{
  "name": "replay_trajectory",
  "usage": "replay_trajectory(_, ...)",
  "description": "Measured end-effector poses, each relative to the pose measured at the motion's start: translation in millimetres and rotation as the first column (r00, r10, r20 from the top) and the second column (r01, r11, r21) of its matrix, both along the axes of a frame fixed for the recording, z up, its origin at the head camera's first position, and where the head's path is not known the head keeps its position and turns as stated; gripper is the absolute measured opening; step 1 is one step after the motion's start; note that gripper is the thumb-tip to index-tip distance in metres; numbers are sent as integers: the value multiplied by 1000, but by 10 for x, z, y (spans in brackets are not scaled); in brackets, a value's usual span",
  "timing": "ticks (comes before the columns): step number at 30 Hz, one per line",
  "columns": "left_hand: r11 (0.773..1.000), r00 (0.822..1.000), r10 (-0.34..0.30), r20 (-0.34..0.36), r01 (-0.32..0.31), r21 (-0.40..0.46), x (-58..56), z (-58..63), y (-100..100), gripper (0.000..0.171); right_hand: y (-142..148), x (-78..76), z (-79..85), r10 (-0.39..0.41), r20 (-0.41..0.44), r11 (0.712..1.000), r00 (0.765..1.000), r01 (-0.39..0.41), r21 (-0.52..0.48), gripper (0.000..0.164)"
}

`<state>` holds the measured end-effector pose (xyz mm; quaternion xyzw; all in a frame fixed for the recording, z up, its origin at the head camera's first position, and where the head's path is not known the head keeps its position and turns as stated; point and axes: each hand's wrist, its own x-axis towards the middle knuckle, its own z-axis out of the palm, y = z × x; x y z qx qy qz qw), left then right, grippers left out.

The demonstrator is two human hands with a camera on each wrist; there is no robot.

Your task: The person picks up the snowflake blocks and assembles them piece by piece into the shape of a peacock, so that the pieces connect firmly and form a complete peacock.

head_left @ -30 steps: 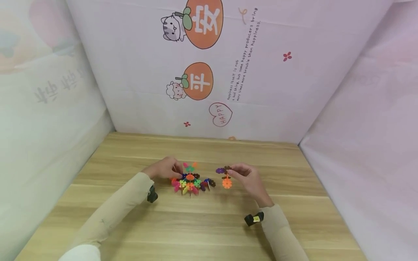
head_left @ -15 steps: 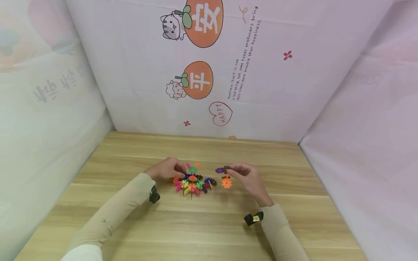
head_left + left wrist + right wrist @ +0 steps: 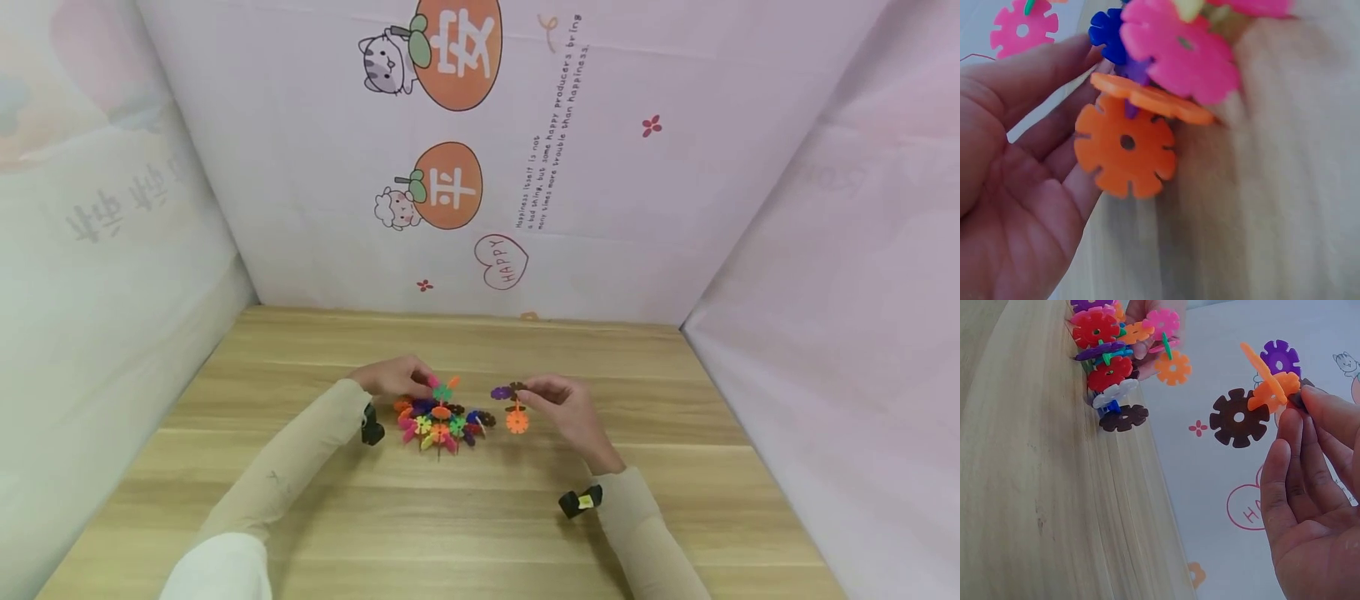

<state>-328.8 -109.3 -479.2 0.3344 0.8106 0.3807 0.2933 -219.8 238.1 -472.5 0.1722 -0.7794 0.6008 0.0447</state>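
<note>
A build of interlocking notched plastic discs (image 3: 441,431) in many colours stands on the wooden table (image 3: 420,533). My left hand (image 3: 392,377) holds it at its back left side, fingers curled near a blue disc (image 3: 1107,32). Orange discs (image 3: 1104,159) and a pink disc (image 3: 1179,56) show close to that palm in the left wrist view. To the right, my right hand (image 3: 566,412) pinches a smaller cluster by a dark disc, raised off the table. Its brown disc (image 3: 1225,419), orange discs (image 3: 1266,397) and purple disc (image 3: 1275,356) are linked together. The left fingertips are partly hidden.
A white printed cloth (image 3: 600,267) rises behind the table's back edge, with more cloth walls at left (image 3: 135,333) and right (image 3: 825,350). Black wrist cameras sit on the left wrist (image 3: 372,425) and the right wrist (image 3: 580,502).
My left hand has moved right and up along the build, nearer its top discs. The build shifted slightly to the right. My right hand keeps the small cluster in almost the same place.
</note>
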Motion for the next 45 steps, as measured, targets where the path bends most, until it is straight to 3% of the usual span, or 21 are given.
replay_trajectory(9, 998, 999, -32, 25, 33, -61, 43, 43, 76, 14, -78, -1, -22, 18, 5, 1000, 1000, -18, -6, 16)
replay_trajectory(18, 997, 999, -52, 11, 53, -65, 48, 50, 77, 25, -137, -17, -8, 25, 24, 1000, 999, -25, 3, 15)
replay_trajectory(23, 997, 997, -61, 42, 63, -48, 66, 20, 36, 17, -157, -15, -15, 26, 6, 1000, 1000, -26, 6, 14)
replay_trajectory(26, 997, 998, -63, 21, 64, -37, 103, 3, -14, 17, -170, -16, -20, 31, 5, 1000, 1000, -31, 1, 14)
replay_trajectory(29, 1000, 999, -26, 22, 26, 0, 151, -21, -72, 21, -176, -20, -20, 39, 16, 999, 999, -39, -16, 15)
replay_trajectory(31, 998, 996, 23, 83, -27, 49, 194, -31, -108, 22, -174, -21, -15, 36, 33, 999, 999, -36, -20, 16)
replay_trajectory(33, 989, 979, 87, 183, -108, 105, 242, -40, -141, 21, -165, -22, -9, 26, 50, 999, 998, -25, -21, 18)
replay_trajectory(36, 952, 931, 156, 331, -231, 201, 325, -49, -176, 22, -147, -23, -1, 4, 71, 1000, 997, -3, -15, 21)
replay_trajectory(39, 890, 867, 203, 456, -357, 284, 414, -52, -192, 25, -132, -22, 13, -12, 75, 1000, 997, 14, -24, 22)
replay_trajectory(42, 798, 804, 214, 555, -471, 375, 503, -56, -186, 30, -129, -17, 32, -22, 57, 998, 998, 25, -51, 23)
replay_trajectory(45, 671, 757, 153, 635, -552, 496, 568, -66, -143, 33, -135, -12, 45, -40, 40, 996, 998, 43, -77, 22)
